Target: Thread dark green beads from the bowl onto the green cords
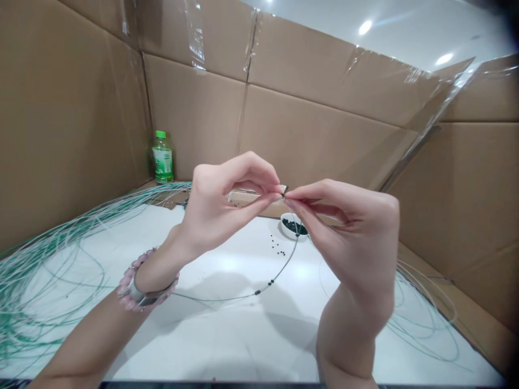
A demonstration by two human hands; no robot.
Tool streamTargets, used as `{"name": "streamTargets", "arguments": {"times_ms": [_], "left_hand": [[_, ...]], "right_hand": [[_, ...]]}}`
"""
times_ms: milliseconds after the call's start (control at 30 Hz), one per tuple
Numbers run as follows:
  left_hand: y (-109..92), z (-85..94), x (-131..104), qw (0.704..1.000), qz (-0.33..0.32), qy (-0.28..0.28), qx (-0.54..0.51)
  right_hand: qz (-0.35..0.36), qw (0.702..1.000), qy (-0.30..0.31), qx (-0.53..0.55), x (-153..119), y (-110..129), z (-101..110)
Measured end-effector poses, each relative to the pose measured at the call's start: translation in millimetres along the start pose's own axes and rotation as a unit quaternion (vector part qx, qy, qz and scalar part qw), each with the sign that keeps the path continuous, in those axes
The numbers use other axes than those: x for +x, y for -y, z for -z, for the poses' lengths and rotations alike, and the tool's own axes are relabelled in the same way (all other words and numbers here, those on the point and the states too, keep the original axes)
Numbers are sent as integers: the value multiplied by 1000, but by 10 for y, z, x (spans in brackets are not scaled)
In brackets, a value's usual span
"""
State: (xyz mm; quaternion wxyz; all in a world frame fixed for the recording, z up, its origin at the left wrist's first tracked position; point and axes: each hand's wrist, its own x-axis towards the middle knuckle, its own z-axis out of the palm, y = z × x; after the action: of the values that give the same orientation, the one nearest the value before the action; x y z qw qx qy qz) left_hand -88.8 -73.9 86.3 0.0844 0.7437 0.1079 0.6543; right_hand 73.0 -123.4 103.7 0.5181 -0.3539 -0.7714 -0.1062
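My left hand [231, 202] and my right hand [348, 221] meet fingertip to fingertip above the table, each closed in a pinch. Between them shows a tiny dark green bead [283, 195], largely covered by the fingers. A thin grey-white cord [288, 262] hangs from the right fingertips and curves down to the left, passing behind my left wrist. Small dark beads [271, 282] sit on this cord in spaced groups. Just behind the right fingers stands a white bowl [284, 229] holding many dark green beads [292, 225]. A few loose beads [278, 252] lie beside it.
A large tangle of green and white cords [52, 270] spreads over the left of the white table [227, 346]. More pale cords [430, 329] lie at right. A green bottle [163, 159] stands in the back left corner. Cardboard walls [324, 135] enclose the table.
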Motion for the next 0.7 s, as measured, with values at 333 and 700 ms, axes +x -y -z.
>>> {"name": "streamTargets", "arguments": {"times_ms": [333,700], "left_hand": [[9,-11,-21,1000,3,19,16],[33,-7,9,996,48,-18,-67]], "right_hand": [[3,999,-24,45,0,40,-40],[8,996,-64,69,20,141,8]]}}
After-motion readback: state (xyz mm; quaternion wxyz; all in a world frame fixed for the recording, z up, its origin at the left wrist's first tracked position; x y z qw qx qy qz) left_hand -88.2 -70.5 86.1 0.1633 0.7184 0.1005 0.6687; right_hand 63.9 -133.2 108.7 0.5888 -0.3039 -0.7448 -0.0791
